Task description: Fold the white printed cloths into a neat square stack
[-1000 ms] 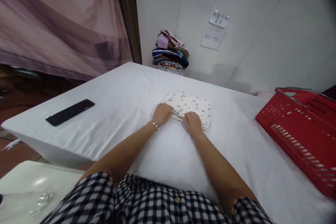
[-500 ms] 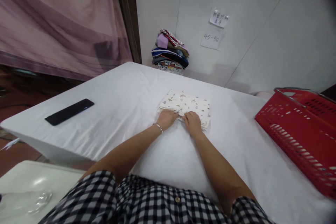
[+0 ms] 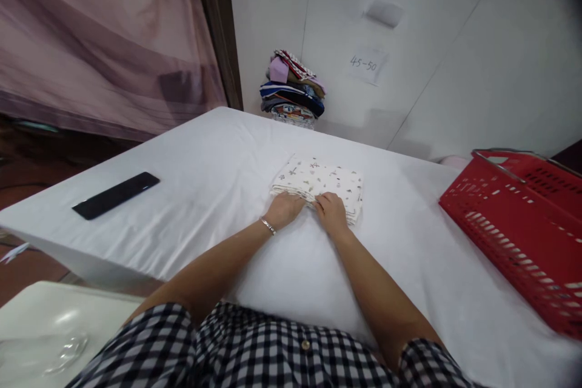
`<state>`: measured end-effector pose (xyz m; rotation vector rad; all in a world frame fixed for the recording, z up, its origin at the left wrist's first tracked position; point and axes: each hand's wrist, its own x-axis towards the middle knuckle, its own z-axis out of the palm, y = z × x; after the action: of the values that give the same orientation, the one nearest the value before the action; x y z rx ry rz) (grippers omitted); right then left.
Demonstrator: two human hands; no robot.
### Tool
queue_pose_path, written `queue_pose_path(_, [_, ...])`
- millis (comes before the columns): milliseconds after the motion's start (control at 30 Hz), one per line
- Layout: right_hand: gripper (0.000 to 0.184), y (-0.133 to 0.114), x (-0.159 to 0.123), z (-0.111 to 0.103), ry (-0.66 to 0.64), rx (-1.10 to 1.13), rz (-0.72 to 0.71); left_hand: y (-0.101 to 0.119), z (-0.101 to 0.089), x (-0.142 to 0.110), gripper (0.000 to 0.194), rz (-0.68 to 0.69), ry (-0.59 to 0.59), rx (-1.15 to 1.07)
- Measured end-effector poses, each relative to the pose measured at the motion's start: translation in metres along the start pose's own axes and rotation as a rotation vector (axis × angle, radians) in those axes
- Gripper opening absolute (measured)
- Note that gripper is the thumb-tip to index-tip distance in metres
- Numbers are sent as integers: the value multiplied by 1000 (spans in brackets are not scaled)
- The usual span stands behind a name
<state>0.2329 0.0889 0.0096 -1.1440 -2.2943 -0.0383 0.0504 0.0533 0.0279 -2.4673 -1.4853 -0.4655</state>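
My right hand (image 3: 331,213) grips the near edge of a folded cotton-like cloth (image 3: 325,179), the edge pinched between thumb and fingers. My left hand (image 3: 284,210) curls against the same edge just beside it; its fingertips are hidden in the layers, so I cannot tell whether they are closed on anything. The cloth lies flat on the desk (image 3: 204,188) in front of me, a neat cream rectangle scattered with small dark motifs, its thin layers showing along the edge nearest me. Under it, the white covering is soft and lightly creased. A silvery bracelet (image 3: 268,226) circles my left wrist, on my side of the cloth. Well to the left of the cloth lies a flat, slim black slab (image 3: 116,195) with a smooth face. Well to its right stands a red plastic basket (image 3: 536,218), its walls pierced with slots, with a thin metal handle (image 3: 500,167). Beyond the cloth, past the desk's far edge, rises a bulging stack of folded fabrics (image 3: 293,92), striped, checked and plain.
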Motion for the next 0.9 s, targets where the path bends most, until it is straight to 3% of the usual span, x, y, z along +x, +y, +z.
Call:
queue_pose_path(433, [19, 0, -1, 1, -21, -11, -22, 2, 3, -2, 23, -100, 12, -38])
queue_pose_path(733, [20, 1, -1, 2, -12, -7, -17, -16, 7, -5, 24, -279, 7, -22])
queue_pose_path(900, [19, 1, -1, 2, -15, -5, -20, -27, 1, -12, 25, -389, -81, 0])
